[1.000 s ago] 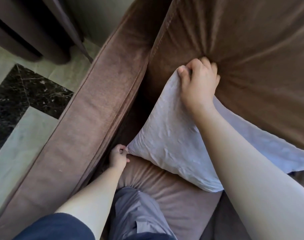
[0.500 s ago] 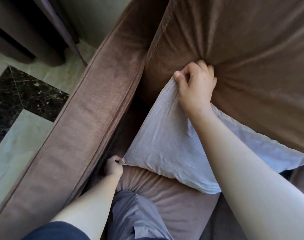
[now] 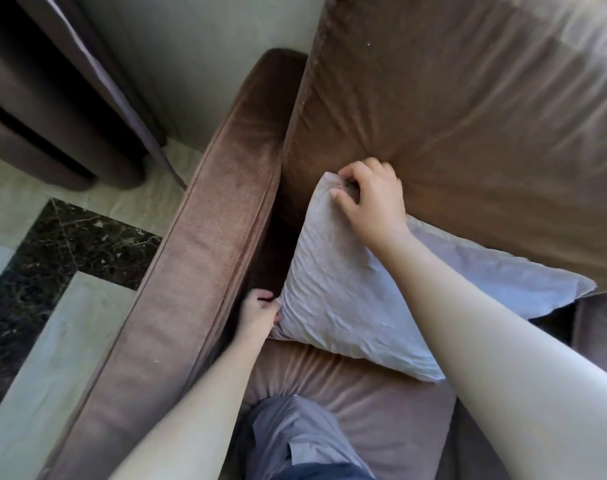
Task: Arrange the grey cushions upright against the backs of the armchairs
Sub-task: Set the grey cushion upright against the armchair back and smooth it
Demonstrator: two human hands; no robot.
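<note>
Eased out of the backrest fold, the right hand (image 3: 368, 199) now pinches the top corner of the crumpled pale grey fabric cushion (image 3: 347, 299). It leans diagonally against the brown velvet armchair back (image 3: 468, 126). Nearer me, the left hand (image 3: 259, 313) grips its lower corner.

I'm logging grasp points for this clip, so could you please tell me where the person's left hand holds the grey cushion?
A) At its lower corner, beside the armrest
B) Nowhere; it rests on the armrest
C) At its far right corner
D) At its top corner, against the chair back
A: the left hand pinches the lower corner of the grey cushion beside the armrest, while the right hand grips the top corner.
</note>
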